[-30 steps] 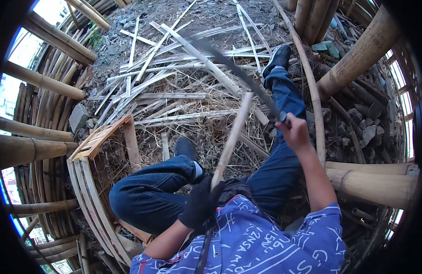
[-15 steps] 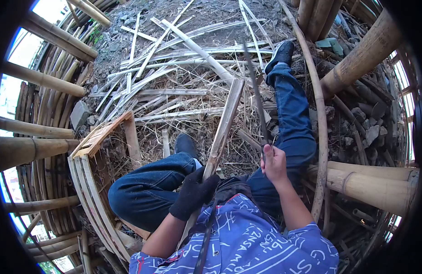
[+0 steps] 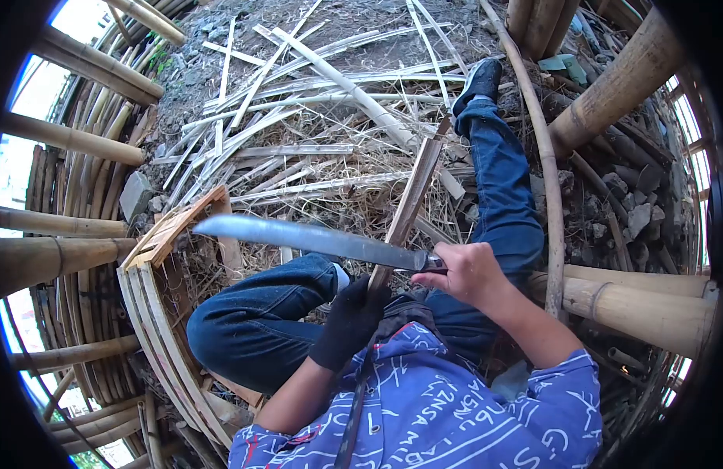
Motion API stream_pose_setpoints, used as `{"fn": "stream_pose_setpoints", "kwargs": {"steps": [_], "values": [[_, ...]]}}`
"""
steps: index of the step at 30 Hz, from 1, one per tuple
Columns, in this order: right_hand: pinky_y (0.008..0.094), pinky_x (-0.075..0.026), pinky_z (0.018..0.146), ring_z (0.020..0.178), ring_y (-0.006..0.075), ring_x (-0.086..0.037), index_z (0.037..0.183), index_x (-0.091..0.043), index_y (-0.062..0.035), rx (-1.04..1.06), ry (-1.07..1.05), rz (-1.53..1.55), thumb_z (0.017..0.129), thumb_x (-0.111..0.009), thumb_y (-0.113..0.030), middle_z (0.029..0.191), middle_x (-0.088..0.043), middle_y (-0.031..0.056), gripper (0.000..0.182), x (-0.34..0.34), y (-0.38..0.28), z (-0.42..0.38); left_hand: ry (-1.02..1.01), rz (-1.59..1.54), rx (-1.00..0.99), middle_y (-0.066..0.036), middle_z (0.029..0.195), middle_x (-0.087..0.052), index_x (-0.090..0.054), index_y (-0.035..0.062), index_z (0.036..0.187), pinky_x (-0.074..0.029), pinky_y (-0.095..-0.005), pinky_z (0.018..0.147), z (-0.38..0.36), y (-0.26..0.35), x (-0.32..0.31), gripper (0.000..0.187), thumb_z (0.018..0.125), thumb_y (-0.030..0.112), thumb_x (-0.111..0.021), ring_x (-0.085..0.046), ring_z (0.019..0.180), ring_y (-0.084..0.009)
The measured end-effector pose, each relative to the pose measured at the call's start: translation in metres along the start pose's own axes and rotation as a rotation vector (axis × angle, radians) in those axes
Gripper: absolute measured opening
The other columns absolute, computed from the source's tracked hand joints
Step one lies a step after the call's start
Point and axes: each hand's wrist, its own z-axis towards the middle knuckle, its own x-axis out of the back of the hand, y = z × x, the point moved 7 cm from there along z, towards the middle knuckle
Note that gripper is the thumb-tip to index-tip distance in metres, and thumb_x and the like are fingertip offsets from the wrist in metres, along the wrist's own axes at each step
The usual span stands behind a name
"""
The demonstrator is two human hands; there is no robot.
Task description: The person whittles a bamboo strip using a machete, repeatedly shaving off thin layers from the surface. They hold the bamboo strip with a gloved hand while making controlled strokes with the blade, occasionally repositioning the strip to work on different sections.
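Note:
My left hand (image 3: 352, 322), in a black glove, is wrapped round the lower part of a split bamboo strip (image 3: 416, 191). The strip slants up and away to the right between my legs. Bare, my right hand (image 3: 472, 273) grips the handle of a machete (image 3: 299, 238). Its long blade lies across the view, pointing left, and passes over the strip just above my gloved fingers. Motion blurs the blade's tip.
Loose bamboo strips (image 3: 322, 98) and shavings cover the ground ahead. A slatted wooden piece (image 3: 154, 328) stands at my left. Thick bamboo poles (image 3: 635, 313) jut in from both sides, and a long thin pole (image 3: 543, 164) runs beside my right leg. Rubble (image 3: 639, 223) lies beyond it.
The machete has swung from pointing forward to lying across the strip, pointing left. My right hand has turned over with it. The strip's far end has shifted slightly right.

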Motion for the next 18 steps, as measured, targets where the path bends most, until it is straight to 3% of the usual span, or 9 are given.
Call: {"fn": "stream_pose_setpoints", "kwargs": {"steps": [2, 8, 10, 14, 16, 18], "values": [[0.0391, -0.044, 0.046, 0.053, 0.0318, -0.060, 0.063, -0.049, -0.0056, 0.067, -0.006, -0.059, 0.072, -0.067, -0.061, 0.057, -0.054, 0.0107, 0.059, -0.001, 0.006, 0.000, 0.011, 0.006, -0.029, -0.005, 0.075, -0.058, -0.057, 0.0008, 0.100, -0.044, -0.0264, 0.063, -0.003, 0.002, -0.001, 0.015, 0.096, 0.015, -0.054, -0.053, 0.073, -0.0064], [0.0370, -0.044, 0.044, 0.050, 0.0287, -0.058, 0.062, -0.047, -0.0067, 0.124, 0.086, -0.087, 0.069, -0.068, -0.064, 0.054, -0.049, 0.0081, 0.061, -0.003, 0.019, -0.001, -0.067, 0.164, -0.221, -0.012, 0.083, -0.058, -0.053, -0.0005, 0.115, -0.047, -0.0318, 0.070, 0.000, -0.001, -0.003, 0.027, 0.093, 0.015, -0.058, -0.060, 0.077, -0.0209], [0.0368, -0.043, 0.044, 0.050, 0.0281, -0.058, 0.061, -0.046, -0.0071, 0.129, 0.089, -0.108, 0.068, -0.068, -0.065, 0.054, -0.049, 0.0080, 0.062, -0.006, 0.022, -0.002, -0.117, 0.532, -0.376, -0.016, 0.090, -0.056, -0.048, -0.0018, 0.124, -0.047, -0.0335, 0.072, -0.005, -0.001, -0.008, 0.036, 0.092, 0.011, -0.058, -0.060, 0.082, -0.0278], [0.0369, -0.043, 0.044, 0.050, 0.0279, -0.057, 0.061, -0.046, -0.0074, 0.109, 0.091, -0.108, 0.067, -0.068, -0.066, 0.054, -0.049, 0.0078, 0.063, -0.009, 0.027, -0.003, -0.130, 0.491, -0.347, -0.018, 0.093, -0.055, -0.047, -0.0026, 0.127, -0.047, -0.0346, 0.073, -0.003, 0.012, -0.012, 0.037, 0.091, 0.005, -0.054, -0.059, 0.086, -0.0284], [0.0371, -0.043, 0.044, 0.050, 0.0279, -0.057, 0.061, -0.045, -0.0076, 0.121, 0.100, -0.110, 0.067, -0.067, -0.067, 0.054, -0.050, 0.0078, 0.063, -0.010, 0.028, -0.003, -0.139, 0.259, -0.135, -0.019, 0.091, -0.054, -0.046, -0.0002, 0.129, -0.047, -0.0356, 0.074, -0.004, 0.016, -0.011, 0.039, 0.090, -0.001, -0.049, -0.059, 0.086, -0.0293], [0.0373, -0.043, 0.044, 0.050, 0.0283, -0.057, 0.061, -0.045, -0.0076, 0.131, 0.115, -0.096, 0.068, -0.066, -0.068, 0.054, -0.050, 0.0081, 0.064, -0.012, 0.030, -0.002, -0.108, 0.309, -0.234, -0.018, 0.089, -0.054, -0.050, -0.0004, 0.123, -0.047, -0.0358, 0.072, -0.002, 0.012, -0.009, 0.033, 0.091, 0.001, -0.049, -0.059, 0.082, -0.0295]]}}
